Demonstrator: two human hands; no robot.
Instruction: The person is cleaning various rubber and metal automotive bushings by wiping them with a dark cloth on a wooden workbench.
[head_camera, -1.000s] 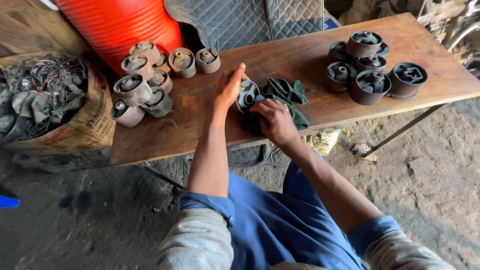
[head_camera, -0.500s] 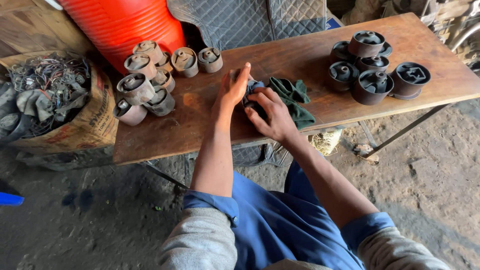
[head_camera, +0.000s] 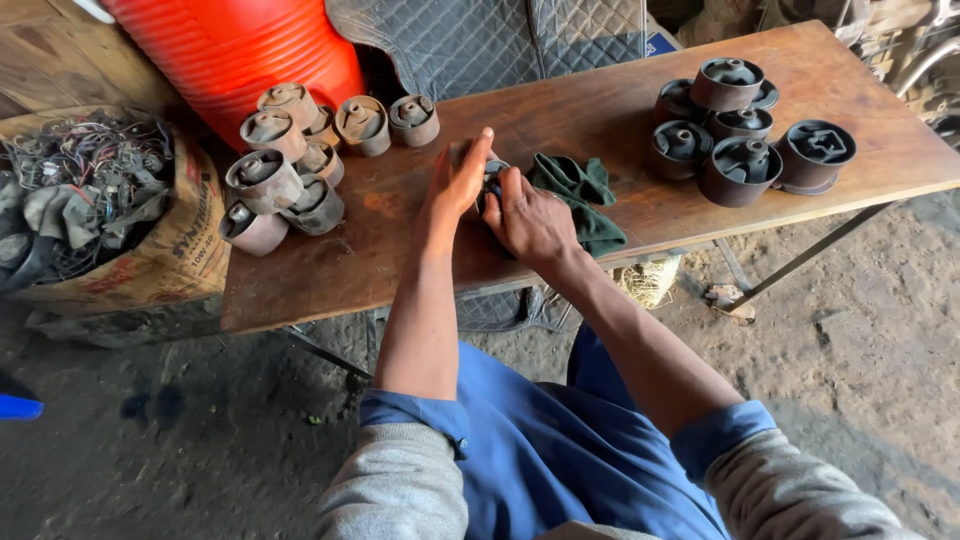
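While the wooden bench (head_camera: 600, 130) bears everything, a round dark bushing (head_camera: 492, 180) is held near its middle, just left of the green rag (head_camera: 580, 195). The left hand (head_camera: 458, 180) is pressed flat against its side, fingers straight; the right hand (head_camera: 532, 220) is closed around it. It is judged heavy, rigid and possibly greasy, so the outer sleeve is best gripped.

A rough repair workshop: a worn wooden table (head_camera: 600, 130) on a dirt floor (head_camera: 850, 340) carries piles of rusty rubber-metal bushings (head_camera: 290, 170), beside a cardboard box of tangled scrap wires (head_camera: 90, 200) and a red barrel (head_camera: 240, 50).
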